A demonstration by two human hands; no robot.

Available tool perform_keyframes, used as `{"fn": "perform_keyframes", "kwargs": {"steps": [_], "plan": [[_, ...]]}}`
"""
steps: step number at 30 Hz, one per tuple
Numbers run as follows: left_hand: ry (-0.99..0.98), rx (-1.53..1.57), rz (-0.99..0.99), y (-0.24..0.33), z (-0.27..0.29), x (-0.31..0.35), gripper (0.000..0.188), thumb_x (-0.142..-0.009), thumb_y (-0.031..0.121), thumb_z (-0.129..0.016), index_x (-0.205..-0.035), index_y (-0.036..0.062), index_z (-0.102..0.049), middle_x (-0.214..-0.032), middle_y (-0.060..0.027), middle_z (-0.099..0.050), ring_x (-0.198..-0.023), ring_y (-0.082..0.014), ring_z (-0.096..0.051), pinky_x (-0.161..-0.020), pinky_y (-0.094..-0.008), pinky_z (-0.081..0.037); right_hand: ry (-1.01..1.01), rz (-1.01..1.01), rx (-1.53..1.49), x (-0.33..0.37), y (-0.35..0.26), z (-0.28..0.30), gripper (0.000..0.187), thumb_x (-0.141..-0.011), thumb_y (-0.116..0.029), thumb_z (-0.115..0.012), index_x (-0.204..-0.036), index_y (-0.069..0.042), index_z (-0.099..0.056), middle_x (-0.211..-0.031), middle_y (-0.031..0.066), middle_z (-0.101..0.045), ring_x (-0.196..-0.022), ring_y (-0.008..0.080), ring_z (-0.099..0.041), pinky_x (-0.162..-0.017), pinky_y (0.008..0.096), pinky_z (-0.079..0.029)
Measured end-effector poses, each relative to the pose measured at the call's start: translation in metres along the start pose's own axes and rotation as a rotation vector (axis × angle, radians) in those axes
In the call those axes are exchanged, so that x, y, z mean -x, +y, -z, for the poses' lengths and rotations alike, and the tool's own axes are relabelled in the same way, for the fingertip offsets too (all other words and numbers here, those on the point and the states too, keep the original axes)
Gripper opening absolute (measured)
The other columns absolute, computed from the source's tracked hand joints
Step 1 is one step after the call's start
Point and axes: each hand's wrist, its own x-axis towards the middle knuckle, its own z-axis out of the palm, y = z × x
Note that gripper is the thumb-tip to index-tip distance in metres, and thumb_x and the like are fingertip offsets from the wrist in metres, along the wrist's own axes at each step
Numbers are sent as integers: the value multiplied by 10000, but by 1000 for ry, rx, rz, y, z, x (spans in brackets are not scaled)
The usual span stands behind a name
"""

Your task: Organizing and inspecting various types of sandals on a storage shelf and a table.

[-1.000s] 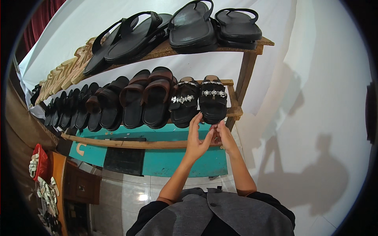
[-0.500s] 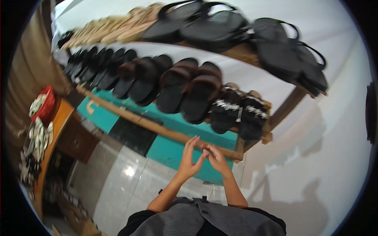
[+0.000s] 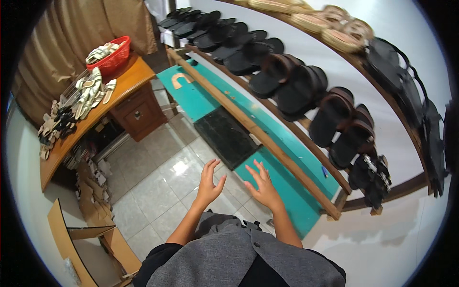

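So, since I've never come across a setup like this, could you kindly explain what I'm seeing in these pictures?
Of course. There is no machine here: the left hand and right hand are a person's own, bare and open. The view comes from a wide fisheye camera on that person's head, looking down, so straight edges bend near the rim. Neither hand holds anything; the right one appears in front of the edge of a teal panel. On the right is a wooden rack with rows of sandals, many of them black. On the left, a wooden desk bears a red basket and loose pale sandals.
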Motion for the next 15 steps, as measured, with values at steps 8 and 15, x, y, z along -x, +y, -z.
{"fn": "perform_keyframes", "kwargs": {"steps": [8,15], "plan": [[175,-218,23,-47,119,-29,489,-775,133,-619,-1222,45,-441,-1303,-175,-377,-1201,-331,-379,-984,-402,-313,-149,211,-24,-116,-69,-96,492,-841,-299,-567,-1287,-148,-425,-1402,164,-252,-1315,392,-192,-1047,536,-153],[457,-495,255,-99,221,-1,464,-766,170,-629,-1191,66,-474,-1308,-178,-359,-1176,-359,-382,-948,-443,-327,-421,424,-73,-196,-126,-185,473,-851,-312,-548,-1276,-143,-429,-1384,191,-267,-1306,405,-193,-1034,560,-160]]}}
